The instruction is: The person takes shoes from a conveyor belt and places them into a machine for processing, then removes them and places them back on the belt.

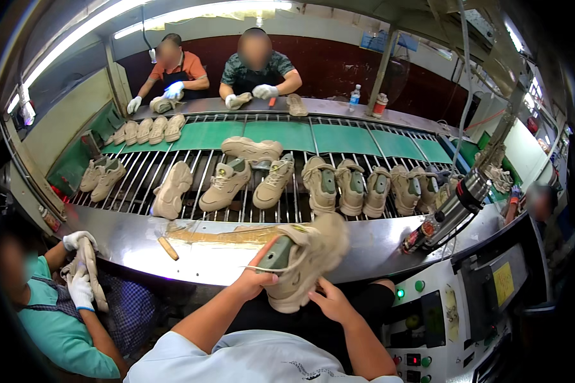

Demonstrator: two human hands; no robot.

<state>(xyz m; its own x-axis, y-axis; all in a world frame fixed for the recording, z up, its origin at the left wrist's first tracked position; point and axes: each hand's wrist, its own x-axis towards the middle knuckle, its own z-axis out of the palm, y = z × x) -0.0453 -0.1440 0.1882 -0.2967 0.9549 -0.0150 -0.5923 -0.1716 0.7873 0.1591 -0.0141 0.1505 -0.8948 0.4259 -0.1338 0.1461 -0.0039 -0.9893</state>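
Observation:
A beige sneaker with a green shoe last inside is held up in front of me, its toe end blurred by motion. My left hand is closed round its ankle end, beside the last. At the sneaker's lower right edge, my right hand grips with thumb and fingers; the fingertips are partly hidden. A pale shoelace trails across the sneaker's side. Below it lies the metal ledge, with a strip of brown tape and a small wooden-looking stick.
Several beige sneakers stand on a roller conveyor beyond the ledge. A dark bottle and a metal cylinder are at right, above a control panel. A co-worker sits at left; two more work across the conveyor.

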